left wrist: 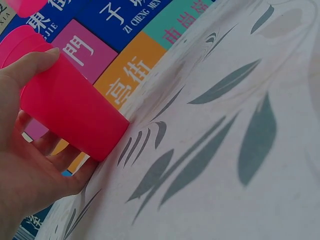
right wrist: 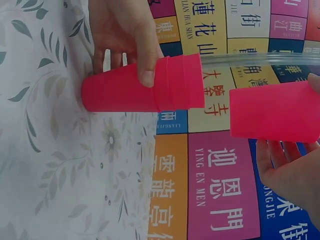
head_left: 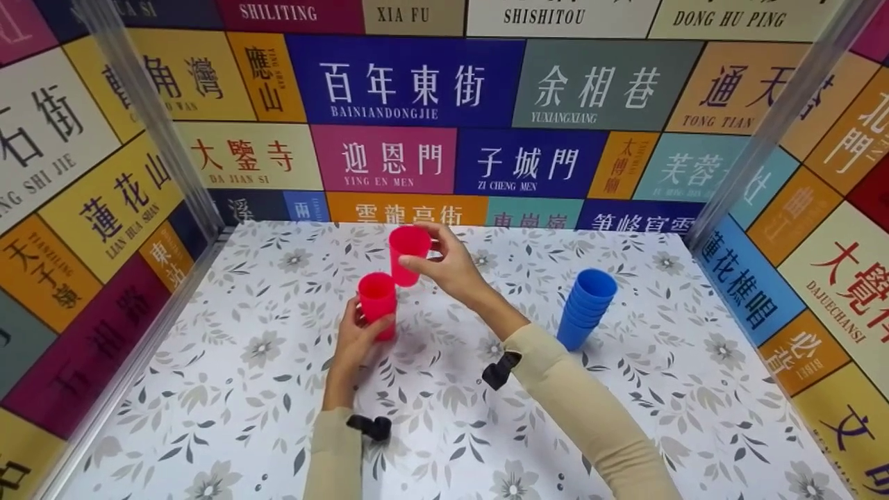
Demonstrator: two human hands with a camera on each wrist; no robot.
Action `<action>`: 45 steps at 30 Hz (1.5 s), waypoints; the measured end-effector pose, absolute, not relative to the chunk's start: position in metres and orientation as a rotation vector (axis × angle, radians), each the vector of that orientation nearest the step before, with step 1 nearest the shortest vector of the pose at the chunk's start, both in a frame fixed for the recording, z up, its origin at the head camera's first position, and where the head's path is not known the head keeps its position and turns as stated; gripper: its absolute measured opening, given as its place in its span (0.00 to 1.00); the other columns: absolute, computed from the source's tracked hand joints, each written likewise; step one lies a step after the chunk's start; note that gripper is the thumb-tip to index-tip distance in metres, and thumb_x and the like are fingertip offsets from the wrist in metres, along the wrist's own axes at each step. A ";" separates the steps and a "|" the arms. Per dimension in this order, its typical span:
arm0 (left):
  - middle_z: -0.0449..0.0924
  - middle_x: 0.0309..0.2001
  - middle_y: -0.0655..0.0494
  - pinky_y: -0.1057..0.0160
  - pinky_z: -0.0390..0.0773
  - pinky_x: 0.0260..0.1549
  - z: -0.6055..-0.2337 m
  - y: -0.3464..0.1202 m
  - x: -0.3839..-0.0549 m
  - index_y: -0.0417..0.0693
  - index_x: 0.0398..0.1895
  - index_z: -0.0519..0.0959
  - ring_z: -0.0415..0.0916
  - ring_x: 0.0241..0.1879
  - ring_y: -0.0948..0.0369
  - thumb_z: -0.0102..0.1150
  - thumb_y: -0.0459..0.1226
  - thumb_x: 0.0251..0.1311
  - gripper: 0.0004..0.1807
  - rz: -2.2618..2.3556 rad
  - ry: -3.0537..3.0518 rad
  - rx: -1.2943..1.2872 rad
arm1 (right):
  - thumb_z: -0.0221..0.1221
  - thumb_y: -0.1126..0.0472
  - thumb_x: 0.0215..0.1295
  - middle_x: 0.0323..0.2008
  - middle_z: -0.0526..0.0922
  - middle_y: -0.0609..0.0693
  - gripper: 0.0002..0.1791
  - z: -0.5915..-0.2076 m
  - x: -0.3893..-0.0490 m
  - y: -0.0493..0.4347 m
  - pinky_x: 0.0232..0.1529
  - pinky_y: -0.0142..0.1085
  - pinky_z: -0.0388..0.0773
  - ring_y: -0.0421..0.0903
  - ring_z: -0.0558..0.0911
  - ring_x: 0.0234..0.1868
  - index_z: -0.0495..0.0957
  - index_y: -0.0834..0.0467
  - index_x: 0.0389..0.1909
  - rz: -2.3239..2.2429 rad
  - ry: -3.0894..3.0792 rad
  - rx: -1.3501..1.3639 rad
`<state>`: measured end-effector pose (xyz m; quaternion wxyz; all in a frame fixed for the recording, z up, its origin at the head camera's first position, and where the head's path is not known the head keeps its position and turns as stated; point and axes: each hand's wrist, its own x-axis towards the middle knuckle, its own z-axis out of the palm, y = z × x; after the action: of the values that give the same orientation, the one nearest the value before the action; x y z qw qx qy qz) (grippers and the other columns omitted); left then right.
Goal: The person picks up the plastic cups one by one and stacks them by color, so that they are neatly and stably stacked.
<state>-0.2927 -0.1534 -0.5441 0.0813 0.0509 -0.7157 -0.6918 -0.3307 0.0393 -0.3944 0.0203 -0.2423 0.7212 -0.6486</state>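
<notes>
A short stack of nested red plastic cups (head_left: 377, 305) stands upright on the table, and my left hand (head_left: 352, 344) grips it round the side with thumb and fingers. In the left wrist view the base of the red stack (left wrist: 80, 110) rests on the tablecloth. My right hand (head_left: 455, 267) holds a single red cup (head_left: 408, 258) by its side, mouth up. That cup is in the air above and just beyond the stack. The right wrist view shows a gap between the held cup's base (right wrist: 275, 112) and the stack's top rim (right wrist: 192, 82).
To the right stands a stack of several nested blue cups (head_left: 583, 312), leaning slightly in view. A white tablecloth (head_left: 430, 423) with grey flowers and leaves covers the table. Colourful panels (head_left: 403, 83) with printed lettering rise at the back and both sides.
</notes>
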 end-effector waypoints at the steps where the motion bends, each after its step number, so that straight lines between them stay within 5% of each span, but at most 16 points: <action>1: 0.73 0.64 0.39 0.46 0.72 0.65 -0.545 -0.153 -0.292 0.46 0.68 0.65 0.72 0.63 0.45 0.69 0.38 0.58 0.35 -2.067 -2.138 0.148 | 0.68 0.62 0.61 0.60 0.75 0.59 0.35 -0.393 -0.330 0.037 0.46 0.33 0.84 0.48 0.80 0.51 0.66 0.59 0.69 -2.008 2.234 -0.760; 24: 0.70 0.68 0.38 0.43 0.68 0.69 -0.547 -0.156 -0.292 0.44 0.71 0.62 0.70 0.66 0.43 0.68 0.35 0.59 0.38 -2.069 -2.146 0.158 | 0.69 0.56 0.61 0.62 0.76 0.54 0.36 -0.399 -0.334 0.001 0.55 0.39 0.81 0.52 0.76 0.61 0.69 0.53 0.70 -1.880 2.305 -0.741; 45: 0.74 0.64 0.37 0.49 0.75 0.62 -0.544 -0.154 -0.293 0.44 0.68 0.65 0.74 0.62 0.45 0.68 0.35 0.58 0.35 -2.079 -2.126 0.148 | 0.70 0.55 0.58 0.62 0.78 0.55 0.36 -0.429 -0.334 -0.005 0.58 0.44 0.80 0.55 0.76 0.62 0.71 0.50 0.69 -1.827 2.333 -0.697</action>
<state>-0.2926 -0.1541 -0.5443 0.0819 0.0495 -0.7117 -0.6960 -0.3345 -0.0053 -0.4291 0.0490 -0.2286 0.7655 -0.5995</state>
